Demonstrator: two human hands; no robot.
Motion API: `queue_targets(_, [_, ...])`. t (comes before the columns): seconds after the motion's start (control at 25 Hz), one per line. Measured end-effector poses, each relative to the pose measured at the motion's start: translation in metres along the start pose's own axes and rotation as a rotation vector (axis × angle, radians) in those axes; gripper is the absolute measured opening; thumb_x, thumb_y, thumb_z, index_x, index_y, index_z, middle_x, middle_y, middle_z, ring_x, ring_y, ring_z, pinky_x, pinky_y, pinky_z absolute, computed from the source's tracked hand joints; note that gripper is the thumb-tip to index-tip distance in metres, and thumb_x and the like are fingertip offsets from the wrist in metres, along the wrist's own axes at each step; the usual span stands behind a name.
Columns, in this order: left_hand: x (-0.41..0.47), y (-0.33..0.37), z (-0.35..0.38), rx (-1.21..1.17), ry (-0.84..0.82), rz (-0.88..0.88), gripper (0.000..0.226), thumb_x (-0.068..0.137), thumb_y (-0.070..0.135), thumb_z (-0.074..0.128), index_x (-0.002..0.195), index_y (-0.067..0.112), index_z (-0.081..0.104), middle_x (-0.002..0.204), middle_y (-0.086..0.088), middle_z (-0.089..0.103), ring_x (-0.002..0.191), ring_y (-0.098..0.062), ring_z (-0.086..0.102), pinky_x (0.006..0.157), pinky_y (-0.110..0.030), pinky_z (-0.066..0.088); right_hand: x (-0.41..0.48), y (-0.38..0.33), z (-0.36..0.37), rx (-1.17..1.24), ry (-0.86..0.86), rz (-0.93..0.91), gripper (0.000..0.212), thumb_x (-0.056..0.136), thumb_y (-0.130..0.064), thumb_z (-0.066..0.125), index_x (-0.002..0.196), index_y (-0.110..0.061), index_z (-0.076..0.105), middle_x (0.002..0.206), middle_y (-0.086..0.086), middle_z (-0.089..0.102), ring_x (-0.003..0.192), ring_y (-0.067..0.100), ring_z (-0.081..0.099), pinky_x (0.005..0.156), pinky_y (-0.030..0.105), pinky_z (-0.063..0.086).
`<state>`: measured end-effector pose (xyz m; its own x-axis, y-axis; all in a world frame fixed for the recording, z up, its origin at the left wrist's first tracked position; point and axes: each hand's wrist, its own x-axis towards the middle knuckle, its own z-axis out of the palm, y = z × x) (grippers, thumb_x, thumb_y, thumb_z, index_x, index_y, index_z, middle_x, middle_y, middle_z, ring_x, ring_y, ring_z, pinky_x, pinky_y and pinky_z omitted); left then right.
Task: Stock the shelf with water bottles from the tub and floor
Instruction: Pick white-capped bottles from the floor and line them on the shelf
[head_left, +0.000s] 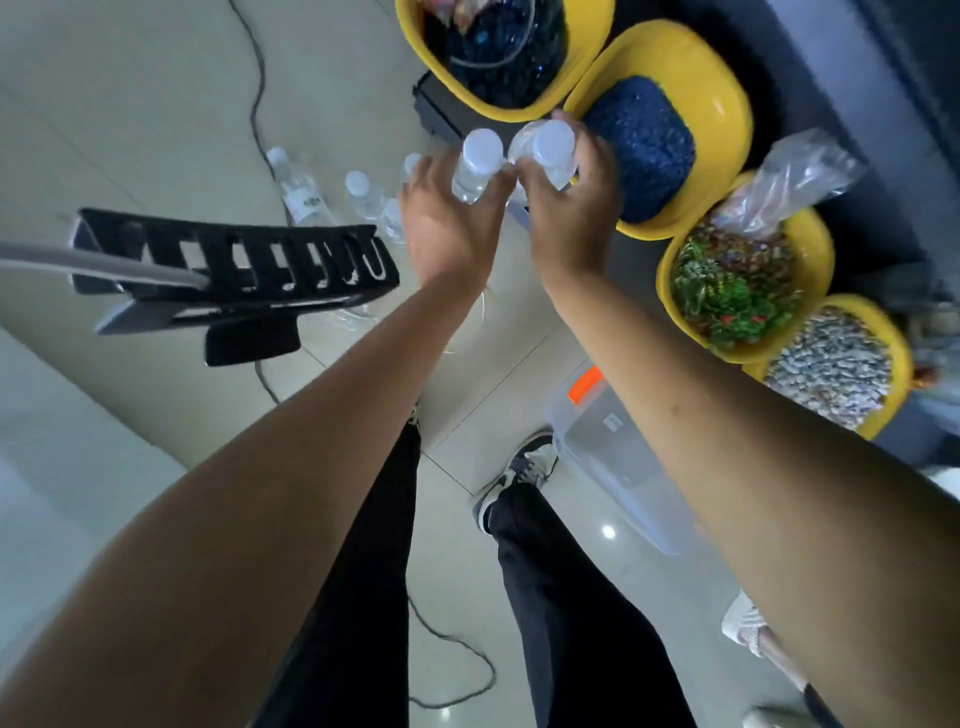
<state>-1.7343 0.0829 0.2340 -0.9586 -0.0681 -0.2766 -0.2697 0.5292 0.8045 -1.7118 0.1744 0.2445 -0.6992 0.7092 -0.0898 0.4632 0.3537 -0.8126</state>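
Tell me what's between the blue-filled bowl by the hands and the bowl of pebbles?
A yellow bowl holding green plants, a clear plastic bag lying over its rim, seen in the head view.

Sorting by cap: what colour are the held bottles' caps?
White caps, clearest in the head view.

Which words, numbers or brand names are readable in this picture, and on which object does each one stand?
No text can be read here.
On the leftmost floor bottle: label with dark print, too blurred to read.
On the clear tub: white sticker, too small to read; orange tag, no print visible.
On the left bottle in the left hand and the right bottle in the right hand: no label shows.
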Motion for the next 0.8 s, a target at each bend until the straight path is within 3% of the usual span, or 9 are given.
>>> queue_targets(0.12, [-0.034, 0.107, -0.053, -0.143, 0.012, 0.081, 0.044, 0.087, 0.047, 0.075, 0.119, 0.017, 0.072, 0.108, -0.003, 0.068, 0.106, -0.026, 0.06, 0.095, -0.042, 0.048, -0.001, -0.097, -0.076, 0.066, 0.133, -0.094, 0.04, 0.084, -0.007, 0.078, 0.122, 0.003, 0.069, 0.114, 0.02, 0.067, 0.112, 0.035, 0.063, 0.099, 0.045, 0.048])
queue_targets(0.24, [-0.07, 0.203, -0.106, -0.236, 0.043, 0.189, 0.045, 0.084, 0.047, 0.076, 0.116, 0.014, 0.074, 0.109, -0.01, 0.069, 0.108, -0.03, 0.061, 0.097, -0.047, 0.047, -0.011, -0.188, -0.154, 0.114, 0.217, -0.165, 0.037, 0.081, -0.009, 0.08, 0.116, 0.0, 0.073, 0.103, 0.018, 0.062, 0.101, 0.034, 0.064, 0.091, 0.048, 0.052])
queue_targets(0.36, [-0.109, 0.293, -0.155, -0.36, 0.024, 0.281, 0.044, 0.081, 0.048, 0.073, 0.113, 0.019, 0.075, 0.107, -0.004, 0.065, 0.11, -0.029, 0.06, 0.1, -0.048, 0.046, -0.025, -0.267, -0.235, 0.198, 0.275, -0.207, 0.032, 0.083, -0.019, 0.08, 0.111, -0.006, 0.075, 0.099, 0.01, 0.058, 0.095, 0.025, 0.063, 0.087, 0.042, 0.054])
queue_targets(0.52, [-0.155, 0.403, -0.206, -0.417, -0.087, 0.463, 0.043, 0.082, 0.05, 0.073, 0.105, 0.012, 0.076, 0.092, -0.003, 0.058, 0.1, -0.033, 0.056, 0.091, -0.048, 0.047, -0.043, -0.344, -0.339, 0.256, 0.416, -0.256, 0.022, 0.083, -0.024, 0.081, 0.101, -0.012, 0.075, 0.094, 0.002, 0.057, 0.086, 0.002, 0.057, 0.084, 0.027, 0.051])
queue_targets(0.6, [-0.171, 0.445, -0.219, -0.446, -0.158, 0.53, 0.043, 0.084, 0.047, 0.074, 0.098, 0.007, 0.076, 0.09, -0.012, 0.061, 0.098, -0.037, 0.055, 0.088, -0.051, 0.047, -0.049, -0.368, -0.379, 0.263, 0.444, -0.248, 0.017, 0.083, -0.024, 0.081, 0.098, -0.021, 0.074, 0.094, 0.007, 0.06, 0.086, 0.007, 0.06, 0.084, 0.03, 0.053])
queue_targets(0.72, [-0.203, 0.508, -0.225, -0.48, -0.274, 0.617, 0.035, 0.082, 0.046, 0.074, 0.092, 0.013, 0.078, 0.087, -0.012, 0.066, 0.096, -0.035, 0.057, 0.087, -0.049, 0.048, -0.056, -0.398, -0.448, 0.273, 0.51, -0.28, 0.02, 0.084, -0.026, 0.081, 0.091, -0.041, 0.069, 0.095, 0.005, 0.066, 0.093, 0.023, 0.065, 0.087, 0.038, 0.054])
queue_targets(0.8, [-0.226, 0.542, -0.218, -0.523, -0.401, 0.69, 0.035, 0.083, 0.047, 0.073, 0.096, 0.014, 0.079, 0.091, -0.013, 0.069, 0.1, -0.037, 0.06, 0.088, -0.049, 0.05, -0.062, -0.403, -0.494, 0.284, 0.568, -0.277, 0.018, 0.083, -0.028, 0.081, 0.094, -0.039, 0.073, 0.098, 0.002, 0.07, 0.096, 0.021, 0.068, 0.089, 0.038, 0.056])
